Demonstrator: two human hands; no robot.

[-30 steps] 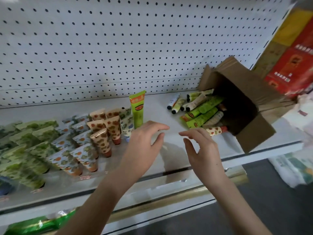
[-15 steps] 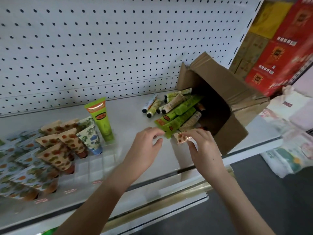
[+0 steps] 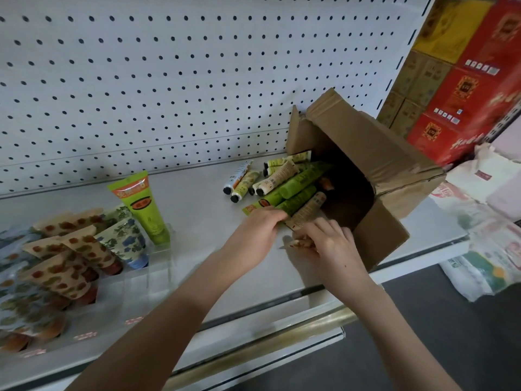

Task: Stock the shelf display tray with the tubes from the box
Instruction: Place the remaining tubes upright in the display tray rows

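I watch the left hand [image 3: 253, 235] curl its fingers over the end of one green tube [image 3: 298, 200] while the right hand [image 3: 332, 249] clutches one small patterned tube [image 3: 298, 244], both at the mouth of the box [image 3: 375, 153] lying on its side on the shelf [image 3: 197, 198]. Three green tubes and about five black-capped small tubes [image 3: 239, 187] spill out. To the left, the clear display tray [image 3: 160, 258] holds one tall green tube [image 3: 143, 210] upright beside rows of patterned tubes [image 3: 79, 249]. Red cartons [image 3: 479, 88] stand to the right.
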